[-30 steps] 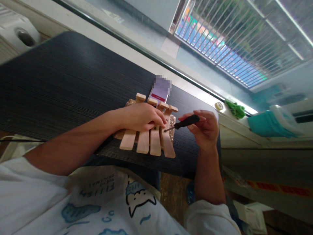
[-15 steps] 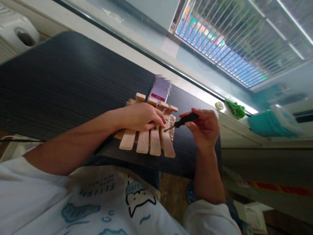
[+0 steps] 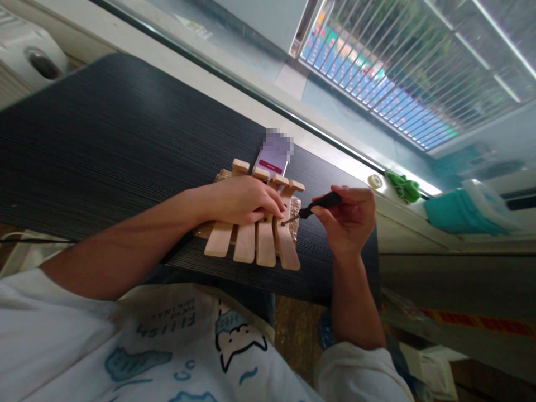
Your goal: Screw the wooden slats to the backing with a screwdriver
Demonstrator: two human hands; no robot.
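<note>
A small assembly of pale wooden slats [image 3: 255,245] lies on the dark table [image 3: 104,145] near its front right corner. My left hand [image 3: 245,199] presses down on the slats with fingers curled over them. My right hand [image 3: 349,218] pinches a small black-handled screwdriver [image 3: 318,205]. Its metal tip touches the rightmost slat near my left fingertips. A clear plastic wrapper [image 3: 296,215] lies under the slats.
A phone [image 3: 274,153] with a lit screen rests just beyond the slats. Past the table runs a window sill with a green cloth [image 3: 402,187], a small round object [image 3: 374,181] and a teal bag [image 3: 460,215]. A white appliance [image 3: 29,61] stands at far left.
My right hand has turned the screwdriver handle and shifted slightly; its fingers have repositioned around it. The left hand and the slats have stayed still.
</note>
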